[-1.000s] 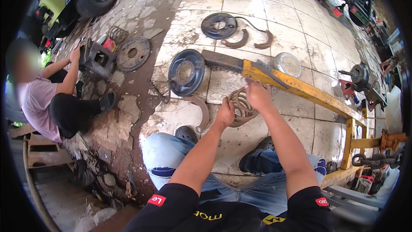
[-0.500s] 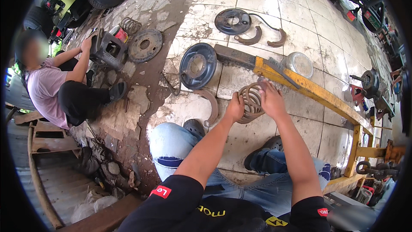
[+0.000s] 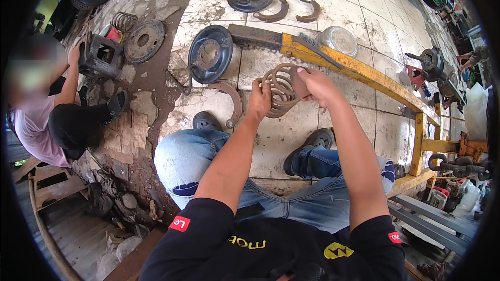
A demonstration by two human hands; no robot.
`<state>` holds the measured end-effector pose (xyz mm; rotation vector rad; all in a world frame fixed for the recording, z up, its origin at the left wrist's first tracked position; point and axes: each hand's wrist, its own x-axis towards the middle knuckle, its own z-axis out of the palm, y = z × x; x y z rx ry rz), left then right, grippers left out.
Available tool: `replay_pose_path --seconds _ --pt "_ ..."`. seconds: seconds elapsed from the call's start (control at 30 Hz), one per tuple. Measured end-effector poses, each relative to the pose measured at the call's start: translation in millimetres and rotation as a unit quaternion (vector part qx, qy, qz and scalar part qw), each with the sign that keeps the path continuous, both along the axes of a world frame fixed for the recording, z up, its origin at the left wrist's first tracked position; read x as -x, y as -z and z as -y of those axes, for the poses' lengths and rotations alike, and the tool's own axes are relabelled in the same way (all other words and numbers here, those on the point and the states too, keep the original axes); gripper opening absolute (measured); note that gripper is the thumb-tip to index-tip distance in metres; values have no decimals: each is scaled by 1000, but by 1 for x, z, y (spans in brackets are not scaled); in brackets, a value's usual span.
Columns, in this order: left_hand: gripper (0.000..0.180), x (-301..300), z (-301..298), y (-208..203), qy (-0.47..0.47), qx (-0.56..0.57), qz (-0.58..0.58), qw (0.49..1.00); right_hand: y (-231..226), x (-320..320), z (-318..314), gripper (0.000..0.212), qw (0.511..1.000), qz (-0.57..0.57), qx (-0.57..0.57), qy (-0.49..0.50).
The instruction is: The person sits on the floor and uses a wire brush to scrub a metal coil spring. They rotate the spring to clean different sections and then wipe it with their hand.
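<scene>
Spring (image 3: pixel 281 106), brown and open-coiled, is held above the pale tiles (image 3: pixel 388 135), in front of the wearer's jeans (image 3: pixel 182 158), with the left hand (image 3: pixel 259 98) grasping its left side, fingers curled about the coils. The right hand (image 3: pixel 319 87) pinches a dull brown pad (image 3: pixel 298 83) at the spring's right side, thumb uppermost (whether the pad presses on the coils or merely overlaps them from this angle is hard to tell). Beyond the hands, a yellow beam (image 3: pixel 359 75) slants down toward the right, with a brush (image 3: pixel 320 52) lying across it and a round tub (image 3: pixel 338 40) just behind. Beside the beam's dark end sits a black plate (image 3: pixel 224 52), and a curved shoe (image 3: pixel 236 104) lies between that plate and the left clog (image 3: pixel 207 121). Farther off are a second plate (image 3: pixel 238 0) and two more shoes (image 3: pixel 276 15), set apart from each other. Over on the left, a person (image 3: pixel 39 125) in pink is beside a dark crate (image 3: pixel 101 54), knees bent, with a rusty disc (image 3: pixel 155 36) and another spring (image 3: pixel 124 22) near the crate.
</scene>
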<state>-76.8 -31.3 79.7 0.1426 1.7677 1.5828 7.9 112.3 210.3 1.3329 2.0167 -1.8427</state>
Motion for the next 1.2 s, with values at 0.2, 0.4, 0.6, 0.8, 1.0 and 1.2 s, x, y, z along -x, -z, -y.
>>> replay_pose_path --seconds 0.2,0.4,0.6,0.8,1.0,1.2 --pt "30 17 15 -6 22 -63 45 997 17 27 -2 41 998 32 -8 -61" --pt "27 28 18 -2 51 -43 36 997 19 32 1 40 997 -22 47 -54" --pt "25 27 13 -11 40 -23 82 996 27 27 -2 41 988 -7 8 -155" --pt "24 26 11 -9 32 -33 77 996 17 21 -34 34 912 50 -156 -376" --pt "24 25 12 -6 38 -41 70 996 -13 31 -5 34 907 74 -223 -351" --pt "26 24 9 -10 60 -31 60 996 4 6 -14 32 863 81 -233 -441"
